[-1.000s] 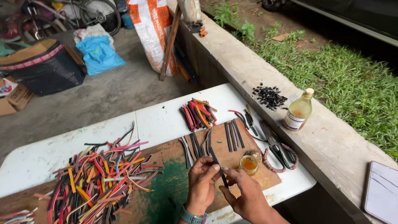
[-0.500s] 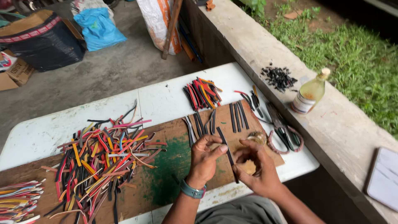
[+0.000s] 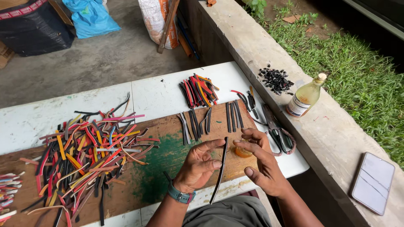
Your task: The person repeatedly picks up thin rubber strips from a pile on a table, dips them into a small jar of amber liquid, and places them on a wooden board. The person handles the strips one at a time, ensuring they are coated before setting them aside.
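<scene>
The left hand (image 3: 198, 166) is pinching the black strip (image 3: 220, 168) upright near the desk's front edge while the right hand (image 3: 259, 168), fingers half-curled, is apparently dabbing glue along it, best applied thinly.

We see a white table (image 3: 160, 94) with a worn wooden board (image 3: 162, 168) lying along its near side, a green patch painted at the board's middle. On the board sits a big heap of coloured strips (image 3: 86, 149) at the left — red, yellow, black, pink — and rows of black strips (image 3: 210, 120) toward the right, with a small amber jar (image 3: 243, 151) near them. Straight on the white top lie a smaller bundle of red and black strips (image 3: 198, 90) and scissors (image 3: 275, 130) at the right edge. Beside the table, a concrete ledge (image 3: 269, 50) carries a heap of black bits (image 3: 275, 80), a bottle of yellowish liquid (image 3: 305, 96) and a phone (image 3: 372, 183).
</scene>
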